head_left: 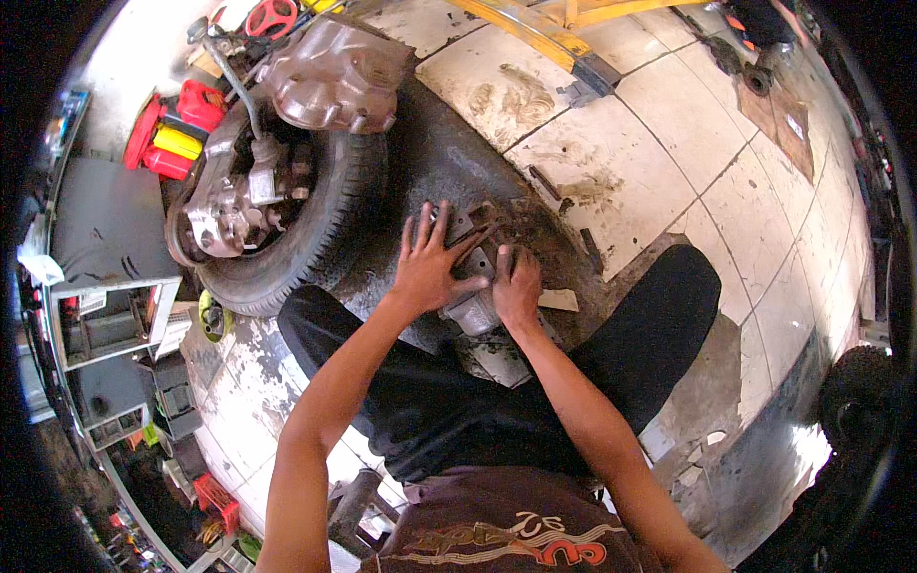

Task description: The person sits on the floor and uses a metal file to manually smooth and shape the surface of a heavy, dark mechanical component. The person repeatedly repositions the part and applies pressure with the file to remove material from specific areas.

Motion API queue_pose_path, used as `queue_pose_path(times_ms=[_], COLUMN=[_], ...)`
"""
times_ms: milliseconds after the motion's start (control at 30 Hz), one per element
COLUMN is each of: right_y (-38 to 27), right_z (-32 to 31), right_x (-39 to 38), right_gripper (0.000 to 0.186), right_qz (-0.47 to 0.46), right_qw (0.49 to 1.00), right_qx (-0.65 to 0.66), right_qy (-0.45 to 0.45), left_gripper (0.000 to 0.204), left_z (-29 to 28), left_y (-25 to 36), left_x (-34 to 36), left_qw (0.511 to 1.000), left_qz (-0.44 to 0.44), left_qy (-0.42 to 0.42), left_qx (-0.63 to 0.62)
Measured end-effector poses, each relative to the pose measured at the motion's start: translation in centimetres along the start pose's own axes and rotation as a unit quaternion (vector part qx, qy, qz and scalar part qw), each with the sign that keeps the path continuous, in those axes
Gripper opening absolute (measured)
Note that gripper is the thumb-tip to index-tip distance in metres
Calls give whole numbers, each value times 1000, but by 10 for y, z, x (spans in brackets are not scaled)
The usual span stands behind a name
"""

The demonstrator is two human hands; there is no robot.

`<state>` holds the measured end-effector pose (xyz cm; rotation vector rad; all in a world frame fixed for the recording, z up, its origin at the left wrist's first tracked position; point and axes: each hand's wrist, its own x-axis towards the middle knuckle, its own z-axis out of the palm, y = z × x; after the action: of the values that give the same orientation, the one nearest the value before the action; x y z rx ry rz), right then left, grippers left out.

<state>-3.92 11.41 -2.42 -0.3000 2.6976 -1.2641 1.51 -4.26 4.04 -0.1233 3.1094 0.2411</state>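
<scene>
Between my knees lies a grey metal part (475,313), its lower portion cast and rounded. My left hand (426,267) rests flat on its left side, fingers spread and thumb stretched toward the middle. At its right side my right hand (517,286) is closed, with the fingers curled in; what they grip is hidden. A dark, narrow metal edge (477,241) runs slantwise between the two hands. Beyond the fingertips, dirty brown metal (487,216) sits on the dark, greasy floor sheet (430,143).
Left of my hands lies a tyre (334,215), with a metal assembly and bent lever (234,81) inside it. A large cast housing (334,76) leans at its far edge. Ahead stands a yellow metal frame (535,33). Small dark strips (591,250) lie on the tiles. Shelving (110,229) lines the left.
</scene>
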Motion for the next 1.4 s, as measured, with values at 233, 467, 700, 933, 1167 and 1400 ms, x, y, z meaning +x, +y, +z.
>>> queue_pose_path(times_ms=[233, 467, 700, 933, 1167, 1400], right_y=[-7, -10, -8, 5, -1, 6], right_z=[3, -5, 1, 7, 6, 5], right_x=[1, -1, 3, 0, 3, 0], right_gripper=[56, 69, 70, 62, 59, 60], right_qz=[13, 27, 33, 14, 27, 3], right_qw=[1000, 999, 999, 1000, 999, 1000], right_qx=[-20, -7, -25, 1, 26, 15], right_qy=[7, -37, -25, 21, -6, 22], left_gripper=[76, 79, 82, 86, 86, 85], left_z=[-6, -19, -31, -16, -21, -18], left_y=[-20, -16, -30, -20, -30, -24], left_x=[-21, 5, -5, 28, 17, 23], left_qw=[1000, 994, 990, 979, 982, 979], left_qz=[9, 90, 107, 152, 146, 172], left_qy=[-19, -45, -73, -103, -94, -87], left_qx=[5, 36, 49, 88, 68, 62])
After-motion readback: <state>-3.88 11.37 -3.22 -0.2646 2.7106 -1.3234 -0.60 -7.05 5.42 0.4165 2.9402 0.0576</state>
